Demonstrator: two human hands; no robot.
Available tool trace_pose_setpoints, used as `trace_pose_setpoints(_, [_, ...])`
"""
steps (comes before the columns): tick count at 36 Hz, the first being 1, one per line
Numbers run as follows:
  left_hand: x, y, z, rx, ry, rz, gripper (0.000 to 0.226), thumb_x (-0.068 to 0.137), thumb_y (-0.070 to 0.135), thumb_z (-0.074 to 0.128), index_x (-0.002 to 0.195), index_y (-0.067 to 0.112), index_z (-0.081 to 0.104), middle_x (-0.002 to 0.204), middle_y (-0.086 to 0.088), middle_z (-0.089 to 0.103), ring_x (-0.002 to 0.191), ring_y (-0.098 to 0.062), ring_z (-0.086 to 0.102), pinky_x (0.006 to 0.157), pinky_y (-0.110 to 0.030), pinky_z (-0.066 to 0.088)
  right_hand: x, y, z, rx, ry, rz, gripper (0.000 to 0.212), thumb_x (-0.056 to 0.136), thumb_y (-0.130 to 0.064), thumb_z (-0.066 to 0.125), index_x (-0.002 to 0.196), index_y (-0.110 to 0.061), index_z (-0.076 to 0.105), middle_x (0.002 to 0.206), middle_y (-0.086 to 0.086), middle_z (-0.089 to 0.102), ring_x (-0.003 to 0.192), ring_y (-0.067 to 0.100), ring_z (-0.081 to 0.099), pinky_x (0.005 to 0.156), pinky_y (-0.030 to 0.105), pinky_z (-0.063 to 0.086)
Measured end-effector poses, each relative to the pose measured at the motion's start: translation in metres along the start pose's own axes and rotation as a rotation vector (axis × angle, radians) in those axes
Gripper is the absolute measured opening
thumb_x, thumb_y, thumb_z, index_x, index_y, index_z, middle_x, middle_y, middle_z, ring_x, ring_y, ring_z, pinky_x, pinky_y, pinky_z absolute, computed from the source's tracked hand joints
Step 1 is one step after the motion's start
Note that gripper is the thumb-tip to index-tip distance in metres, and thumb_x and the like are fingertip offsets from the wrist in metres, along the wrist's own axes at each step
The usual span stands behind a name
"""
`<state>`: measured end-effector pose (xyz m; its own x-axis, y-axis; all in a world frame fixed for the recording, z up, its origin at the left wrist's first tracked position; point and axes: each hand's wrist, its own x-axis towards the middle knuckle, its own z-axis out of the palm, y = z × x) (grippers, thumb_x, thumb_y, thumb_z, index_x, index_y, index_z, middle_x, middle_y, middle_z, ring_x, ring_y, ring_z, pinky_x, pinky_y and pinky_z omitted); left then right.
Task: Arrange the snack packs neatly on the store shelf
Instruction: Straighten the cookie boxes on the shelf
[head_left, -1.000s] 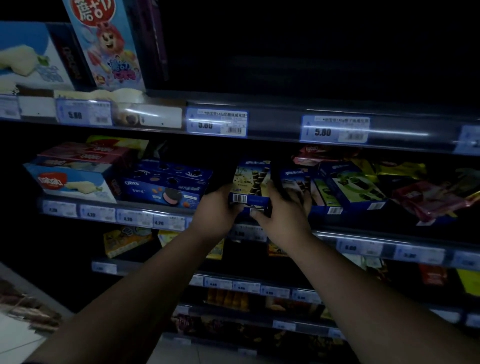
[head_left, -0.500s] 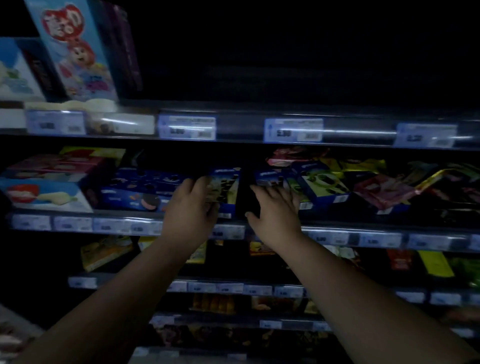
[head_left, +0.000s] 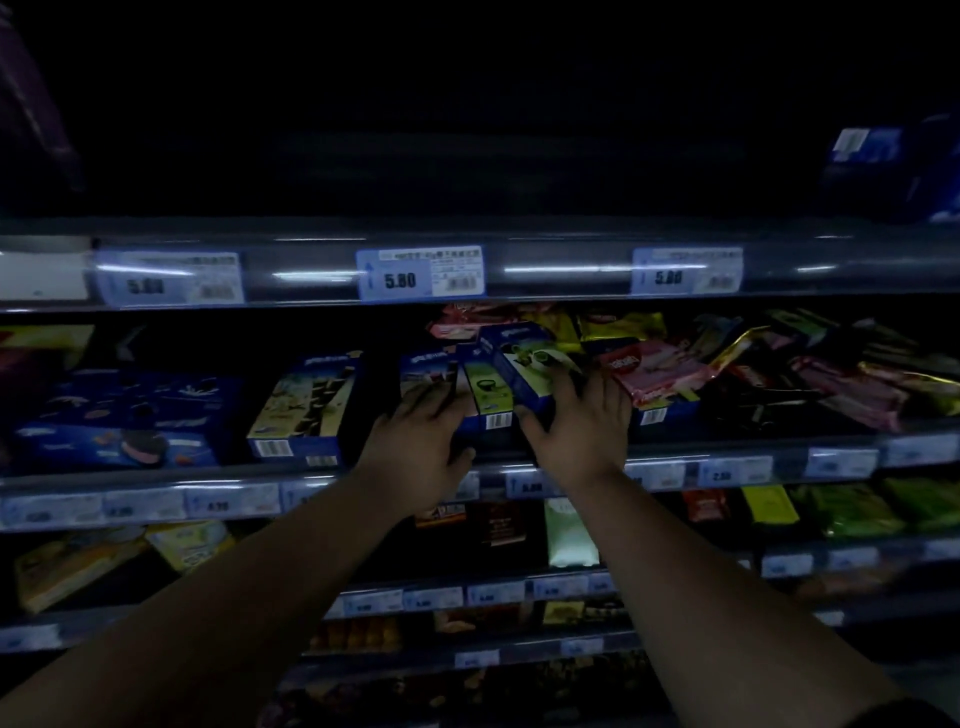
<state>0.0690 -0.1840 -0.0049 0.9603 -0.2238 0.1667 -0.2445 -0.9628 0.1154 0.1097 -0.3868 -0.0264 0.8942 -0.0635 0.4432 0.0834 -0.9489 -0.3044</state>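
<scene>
On the middle shelf (head_left: 156, 475) stand blue snack boxes. My left hand (head_left: 421, 439) lies over the lower front of a blue box (head_left: 428, 366), fingers curled on it. My right hand (head_left: 579, 423) grips a tilted blue-and-green box (head_left: 522, 364), thumb on its front corner, fingers on its right side. Between them stands another green-fronted box (head_left: 485, 395). A blue-and-yellow box (head_left: 306, 405) stands apart to the left of my hands. Loose pink and gold wrapped packs (head_left: 654, 366) lie heaped to the right.
A wide blue cookie box (head_left: 124, 415) sits at the far left of the shelf. Price tags (head_left: 421, 273) line the shelf edges. Lower shelves hold yellow, green and dark packs (head_left: 841, 512). The upper shelf is dark; a blue pack (head_left: 883, 166) shows at its right.
The view has swung right. Both hands left the blue-and-yellow box and moved right onto the blue and green boxes; the right hand has closed on the tilted one.
</scene>
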Motion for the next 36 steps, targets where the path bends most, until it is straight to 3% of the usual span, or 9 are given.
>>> trace_pose_setpoints(3, [0.008,-0.003,0.006,-0.045,-0.095,-0.054,0.073,0.092,0.064,0.038,0.153,0.037,0.009,0.164,0.006,0.003,0.150,-0.020,-0.001,0.117,-0.050,0.022,0.001,0.001,0.003,0.003,0.042,-0.039,0.065,0.081,-0.063,0.050,0.128,-0.019,0.054,0.128,0.024,0.051,0.118,0.043,0.045,0.102,0.051,0.033])
trace_pose_setpoints(7, [0.007,-0.005,0.006,-0.080,-0.078,-0.043,0.075,0.091,0.065,0.041,0.154,0.036,0.014,0.163,0.005,0.010,0.150,-0.019,0.001,0.119,-0.043,0.020,0.001,0.002,0.005,0.014,0.052,-0.070,0.068,0.080,-0.065,0.047,0.133,-0.022,0.053,0.129,0.023,0.051,0.117,0.042,0.047,0.102,0.052,0.036])
trace_pose_setpoints(14, [-0.004,-0.001,-0.001,-0.077,-0.017,-0.081,0.066,0.089,0.064,0.047,0.146,0.031,0.036,0.151,0.001,0.036,0.141,-0.025,0.025,0.110,-0.039,0.035,-0.001,0.000,0.000,0.041,0.015,-0.075,0.073,0.078,-0.070,0.044,0.135,-0.026,0.052,0.133,0.018,0.049,0.113,0.039,0.049,0.095,0.047,0.037])
trace_pose_setpoints(18, [0.000,0.003,-0.008,-0.061,0.024,-0.152,0.051,0.089,0.065,0.043,0.125,0.030,0.050,0.135,0.000,0.048,0.130,-0.028,0.038,0.098,-0.040,0.044,0.002,-0.011,-0.004,0.103,-0.055,-0.020,0.077,0.072,-0.069,0.052,0.134,-0.024,0.048,0.140,0.016,0.040,0.118,0.038,0.045,0.098,0.048,0.035])
trace_pose_setpoints(22, [0.024,0.008,-0.016,0.006,-0.107,-0.268,0.069,0.085,0.076,0.029,0.123,0.023,0.049,0.126,-0.006,0.051,0.118,-0.032,0.043,0.093,-0.043,0.042,0.005,-0.032,-0.002,0.142,-0.092,0.042,0.080,0.072,-0.065,0.064,0.134,-0.021,0.039,0.138,0.016,0.034,0.119,0.038,0.042,0.097,0.047,0.037])
trace_pose_setpoints(25, [0.038,0.009,-0.012,0.047,-0.166,-0.352,0.093,0.071,0.082,0.015,0.134,0.017,0.038,0.131,-0.016,0.045,0.119,-0.040,0.040,0.093,-0.048,0.038,0.004,-0.040,0.005,0.131,-0.060,0.031,0.076,0.074,-0.062,0.064,0.133,-0.020,0.040,0.137,0.016,0.035,0.117,0.038,0.043,0.094,0.046,0.038])
trace_pose_setpoints(30, [0.036,0.015,-0.013,-0.029,-0.060,-0.367,0.060,0.089,0.057,0.046,0.132,0.017,0.036,0.135,-0.016,0.037,0.125,-0.040,0.035,0.092,-0.049,0.045,0.007,-0.037,0.015,0.089,-0.029,0.008,0.085,0.071,-0.074,0.056,0.135,-0.021,0.038,0.140,0.016,0.035,0.117,0.037,0.043,0.093,0.045,0.038])
trace_pose_setpoints(36, [0.020,0.016,-0.023,0.054,0.132,-0.197,0.050,0.086,0.046,0.053,0.126,0.019,0.040,0.132,-0.012,0.039,0.116,-0.037,0.038,0.076,-0.047,0.052,0.013,-0.040,0.012,0.087,-0.124,0.068,0.090,0.068,-0.079,0.054,0.136,-0.025,0.030,0.144,0.014,0.029,0.116,0.037,0.047,0.094,0.046,0.036])
